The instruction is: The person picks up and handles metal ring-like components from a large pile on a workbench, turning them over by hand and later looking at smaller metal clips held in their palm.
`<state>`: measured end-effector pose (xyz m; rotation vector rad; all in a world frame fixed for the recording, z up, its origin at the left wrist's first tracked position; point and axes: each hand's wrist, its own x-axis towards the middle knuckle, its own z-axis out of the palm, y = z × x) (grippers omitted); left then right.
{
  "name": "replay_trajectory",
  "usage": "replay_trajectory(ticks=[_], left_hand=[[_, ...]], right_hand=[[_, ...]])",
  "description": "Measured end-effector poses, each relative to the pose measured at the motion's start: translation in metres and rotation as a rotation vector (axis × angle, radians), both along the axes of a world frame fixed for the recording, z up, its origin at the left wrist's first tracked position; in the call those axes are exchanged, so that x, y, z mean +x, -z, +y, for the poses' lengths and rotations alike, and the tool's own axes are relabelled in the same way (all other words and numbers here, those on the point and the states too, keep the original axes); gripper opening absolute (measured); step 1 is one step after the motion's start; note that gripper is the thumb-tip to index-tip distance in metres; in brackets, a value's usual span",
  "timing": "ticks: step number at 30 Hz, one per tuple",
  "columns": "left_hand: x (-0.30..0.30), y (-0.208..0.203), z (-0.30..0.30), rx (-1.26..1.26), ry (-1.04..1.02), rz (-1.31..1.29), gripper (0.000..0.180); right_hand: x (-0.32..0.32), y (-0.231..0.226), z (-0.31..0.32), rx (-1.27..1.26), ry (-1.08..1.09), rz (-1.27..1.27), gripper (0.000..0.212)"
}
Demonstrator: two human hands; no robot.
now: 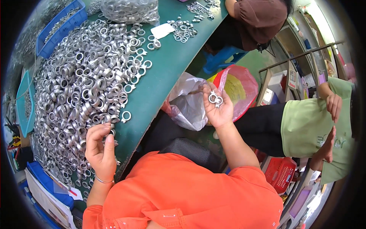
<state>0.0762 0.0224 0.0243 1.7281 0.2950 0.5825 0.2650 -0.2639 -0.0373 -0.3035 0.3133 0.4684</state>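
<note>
A large heap of silver metal rings (87, 84), many with a small lug on the side, covers the left part of the green table (167, 57). My left hand (100, 150) is at the heap's near right edge with half-curled fingers, its thumb apart from the fingertips. Rings show just beyond those fingertips; none is plainly gripped. My right hand (221, 112) is palm up past the table's right edge, beside a clear plastic bag (190, 112). A few ring-shaped metal pieces (215, 99) rest in it, against its curled fingers.
A pink-red sack (244, 86) stands behind my right hand. Blue bin (63, 24), teal tray (24, 103) and filled plastic bag (129, 11) border the heap. One person (261, 21) sits at the far table side; another in green (320, 129) stands right, near a red basket (280, 173).
</note>
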Motion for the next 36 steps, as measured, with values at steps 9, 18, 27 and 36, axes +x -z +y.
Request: replay_trajectory(ticks=[9,18,27,36], left_hand=[[0.0,0.005,-0.001,-0.019,0.011,-0.024,0.014],[-0.005,-0.001,-0.003,-0.067,-0.015,-0.004,0.013],[-0.004,0.001,-0.003,-0.006,0.009,-0.025,0.015],[-0.001,0.001,-0.009,0.193,0.066,0.173,0.018]], right_hand=[[0.039,0.048,-0.087,-0.466,0.239,0.22,0.011],[0.069,0.101,-0.146,-0.871,0.332,0.378,0.043],[0.023,0.113,-0.089,-2.079,-0.835,-0.347,0.04],[0.024,0.076,-0.024,-2.209,-0.383,-0.789,0.036]])
